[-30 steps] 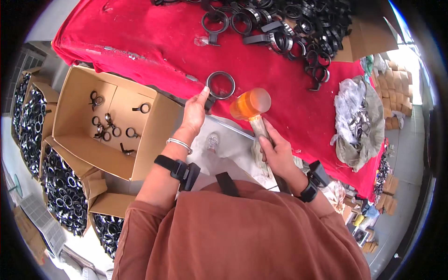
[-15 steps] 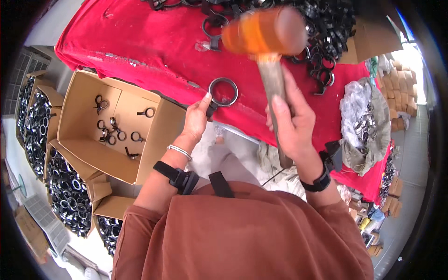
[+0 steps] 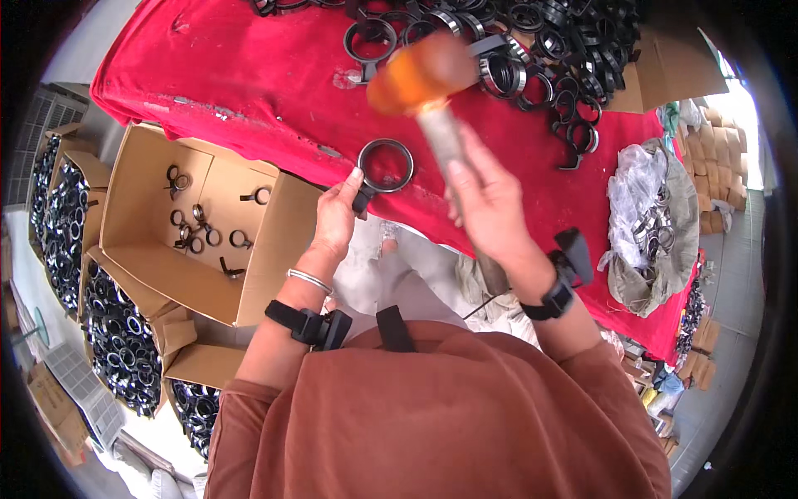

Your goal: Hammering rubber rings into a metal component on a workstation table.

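Observation:
My left hand (image 3: 338,214) grips the short handle of a black ring with a metal lining (image 3: 410,169), at the near edge of the red-covered table (image 3: 274,137). The ring lies against the cloth, its opening facing up. My right hand (image 3: 490,195) is closed around the pale wooden handle of a mallet (image 3: 409,76). Its amber head, blurred by motion, is raised above the table, up and to the right of the ring. Beyond the mallet lies a big heap of similar black rings (image 3: 573,50), partly hidden by the head.
To my left an open cardboard box (image 3: 179,279) holds several loose rings. Further boxes packed with rings (image 3: 125,345) stand beside it. On the table's right is a sack with clear plastic and metal bands (image 3: 652,224). A cardboard flap (image 3: 665,79) borders the heap.
The mallet and my right hand have shifted left, with the head closer to above the ring. My left hand and the ring have moved slightly left in view.

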